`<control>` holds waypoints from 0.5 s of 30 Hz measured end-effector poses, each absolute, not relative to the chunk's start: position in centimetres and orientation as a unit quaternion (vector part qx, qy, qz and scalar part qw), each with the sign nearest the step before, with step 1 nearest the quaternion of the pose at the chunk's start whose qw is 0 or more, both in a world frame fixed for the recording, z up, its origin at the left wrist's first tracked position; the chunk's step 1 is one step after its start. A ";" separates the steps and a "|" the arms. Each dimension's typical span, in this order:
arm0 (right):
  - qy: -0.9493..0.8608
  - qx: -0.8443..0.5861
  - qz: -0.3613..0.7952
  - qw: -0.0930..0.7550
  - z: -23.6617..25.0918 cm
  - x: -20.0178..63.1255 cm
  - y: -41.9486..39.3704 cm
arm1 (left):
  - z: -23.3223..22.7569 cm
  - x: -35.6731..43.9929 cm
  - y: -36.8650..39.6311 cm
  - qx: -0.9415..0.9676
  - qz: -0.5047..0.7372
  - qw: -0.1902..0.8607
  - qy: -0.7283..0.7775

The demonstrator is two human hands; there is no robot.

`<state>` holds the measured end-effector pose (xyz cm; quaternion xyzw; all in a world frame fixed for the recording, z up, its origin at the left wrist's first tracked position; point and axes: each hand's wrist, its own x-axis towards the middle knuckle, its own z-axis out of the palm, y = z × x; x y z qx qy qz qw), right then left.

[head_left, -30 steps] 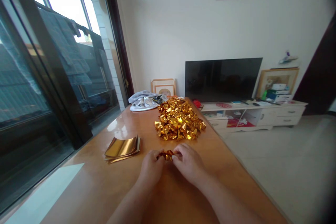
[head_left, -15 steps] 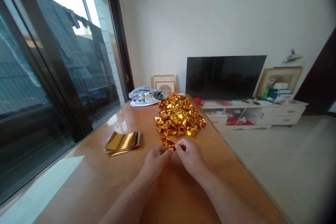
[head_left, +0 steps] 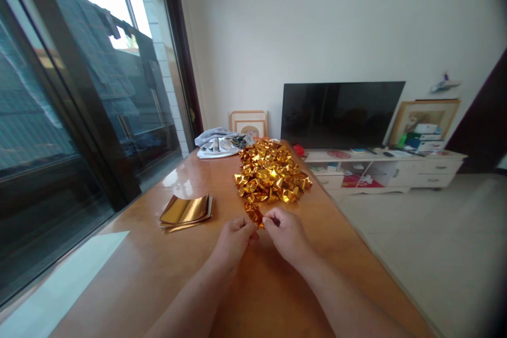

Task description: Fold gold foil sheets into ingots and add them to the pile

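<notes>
My left hand (head_left: 234, 240) and my right hand (head_left: 285, 233) meet over the wooden table (head_left: 130, 280), both pinching one small folded piece of gold foil paper (head_left: 254, 213) between their fingertips. The piece sticks up just in front of a large pile of folded gold foil pieces (head_left: 271, 171) farther along the table. A flat stack of unfolded gold foil sheets (head_left: 186, 212) lies to the left of my left hand.
A crumpled grey cloth (head_left: 219, 143) lies at the table's far end by a small picture frame (head_left: 248, 123). A dark TV (head_left: 340, 114) stands on a low white cabinet (head_left: 388, 169) to the right. Glass sliding doors (head_left: 71, 116) run along the left.
Both hands have lifted the gold piece slightly and moved it forward, toward the near edge of the pile. The view has tilted down a little.
</notes>
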<state>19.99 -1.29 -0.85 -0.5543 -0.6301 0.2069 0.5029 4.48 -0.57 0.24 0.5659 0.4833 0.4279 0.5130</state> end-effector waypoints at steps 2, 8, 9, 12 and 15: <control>-0.616 -0.552 0.236 0.510 -0.7 20.1 -1.2 | 0.3 4.4 -0.5 0.562 0.427 0.513 0.489; -0.545 -0.510 0.395 0.536 -0.2 20.0 -1.4 | 0.1 4.2 -0.2 0.552 0.435 0.541 0.462; -0.544 -0.508 0.402 0.533 -0.3 20.0 -1.4 | 0.0 4.1 -0.2 0.556 0.436 0.536 0.462; -0.569 -0.527 0.363 0.516 -0.5 20.1 -1.2 | -0.2 4.1 -0.1 0.581 0.434 0.493 0.481; -0.594 -0.543 0.303 0.510 -0.5 20.3 -1.1 | -0.3 4.0 -0.1 0.607 0.430 0.445 0.498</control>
